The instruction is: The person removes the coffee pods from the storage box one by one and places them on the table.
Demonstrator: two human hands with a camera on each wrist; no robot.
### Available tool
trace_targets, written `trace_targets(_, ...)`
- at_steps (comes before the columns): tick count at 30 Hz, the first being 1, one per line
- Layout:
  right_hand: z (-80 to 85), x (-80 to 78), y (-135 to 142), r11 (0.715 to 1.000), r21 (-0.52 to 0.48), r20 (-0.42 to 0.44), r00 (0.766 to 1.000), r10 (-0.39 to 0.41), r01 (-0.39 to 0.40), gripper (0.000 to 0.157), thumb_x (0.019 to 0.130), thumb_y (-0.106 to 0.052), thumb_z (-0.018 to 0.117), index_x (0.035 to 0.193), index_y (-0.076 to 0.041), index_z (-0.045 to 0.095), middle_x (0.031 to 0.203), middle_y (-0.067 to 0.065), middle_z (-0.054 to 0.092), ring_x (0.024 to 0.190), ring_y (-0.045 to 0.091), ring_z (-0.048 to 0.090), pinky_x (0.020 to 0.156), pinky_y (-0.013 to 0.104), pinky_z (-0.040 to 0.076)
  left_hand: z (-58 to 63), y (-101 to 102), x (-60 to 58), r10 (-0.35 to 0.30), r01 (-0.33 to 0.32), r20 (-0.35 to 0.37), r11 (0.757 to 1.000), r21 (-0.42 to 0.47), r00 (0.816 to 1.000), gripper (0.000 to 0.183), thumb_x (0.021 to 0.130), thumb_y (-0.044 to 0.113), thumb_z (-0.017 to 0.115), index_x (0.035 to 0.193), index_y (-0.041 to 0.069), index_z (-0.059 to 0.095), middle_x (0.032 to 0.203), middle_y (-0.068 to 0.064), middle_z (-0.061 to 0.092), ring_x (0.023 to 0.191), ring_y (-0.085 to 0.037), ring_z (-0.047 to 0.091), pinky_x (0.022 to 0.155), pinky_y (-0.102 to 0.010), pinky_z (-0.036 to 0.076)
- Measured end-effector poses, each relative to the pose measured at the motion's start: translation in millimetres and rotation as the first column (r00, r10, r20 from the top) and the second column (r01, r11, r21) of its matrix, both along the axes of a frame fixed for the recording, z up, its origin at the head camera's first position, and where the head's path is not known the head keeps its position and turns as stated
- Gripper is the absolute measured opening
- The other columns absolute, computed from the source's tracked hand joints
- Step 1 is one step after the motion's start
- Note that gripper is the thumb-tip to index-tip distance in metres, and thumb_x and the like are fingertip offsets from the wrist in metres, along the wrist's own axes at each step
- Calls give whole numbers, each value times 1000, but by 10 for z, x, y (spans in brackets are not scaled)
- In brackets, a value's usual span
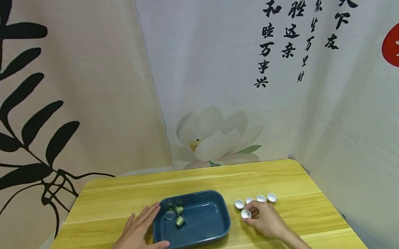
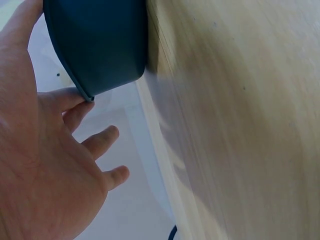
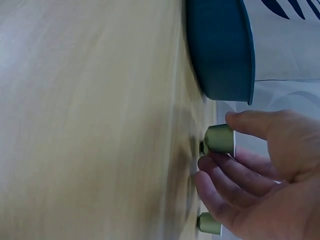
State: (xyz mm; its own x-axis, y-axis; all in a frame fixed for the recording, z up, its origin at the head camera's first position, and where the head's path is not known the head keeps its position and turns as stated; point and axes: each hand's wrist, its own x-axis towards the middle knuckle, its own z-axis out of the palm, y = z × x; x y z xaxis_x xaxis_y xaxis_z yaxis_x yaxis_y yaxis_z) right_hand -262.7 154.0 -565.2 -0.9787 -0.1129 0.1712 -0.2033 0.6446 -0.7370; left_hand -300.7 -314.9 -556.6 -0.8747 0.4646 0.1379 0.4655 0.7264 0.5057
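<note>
The left hand (image 1: pixel 135 241) lies spread in the lower middle of the head view, its straight fingers and thumb bracing the near left corner of the blue tray (image 1: pixel 215 230); the left wrist view shows the thumb at the tray's rim (image 2: pixel 75 85). Three green capsules (image 1: pixel 178 216) already lie in the tray's left end. The right hand (image 1: pixel 265 221), just right of the tray, pinches one capsule (image 3: pixel 220 139) between thumb and fingertips on the tabletop (image 1: pixel 104 210), foil face up. Four more capsules (image 1: pixel 258 200) sit in a row just beyond it. To do this well, I would judge: keep the left hand steadying the tray, lift the capsule clear of its neighbours before moving sideways, and carry it over the rim. Another capsule (image 3: pixel 209 223) seems to touch the fingers, though the blur makes that uncertain.
</note>
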Motion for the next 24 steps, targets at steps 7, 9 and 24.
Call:
trace_targets(7, -77, -9, 1, 1000, 6, 13, 1000, 4, -4, 29, 90, -13, 96, 111, -3, 79, 102, 3, 80, 90, 6, 76, 79, 20, 65, 5, 5, -18, 1, -1, 19, 1000, -15, 1000, 114, 90, 75, 83, 178, 19, 38, 186, -11, 35, 170, -53, 33, 126, -92, 15)
trace_targets(9, -86, -14, -1, 1000, -1, 16, 1000, -4, 4, 29, 90, -13, 96, 111, -3, 79, 102, 3, 80, 90, 5, 75, 79, 19, 64, 6, 6, -22, 4, -3, 20, 1000, -18, 1000, 114, 90, 76, 82, 178, 19, 38, 186, -10, 35, 170, -53, 33, 126, -92, 15)
trace_targets(24, -126, -23, -10, 999, 30, 19, 999, -42, 42, 28, 90, -14, 96, 111, -7, 79, 103, 1, 81, 91, 3, 74, 80, 21, 64, 3, 5, -30, 3, -3, 43, 1000, -22, 999, 114, 90, 76, 82, 179, 21, 36, 187, -9, 34, 171, -53, 31, 126, -93, 14)
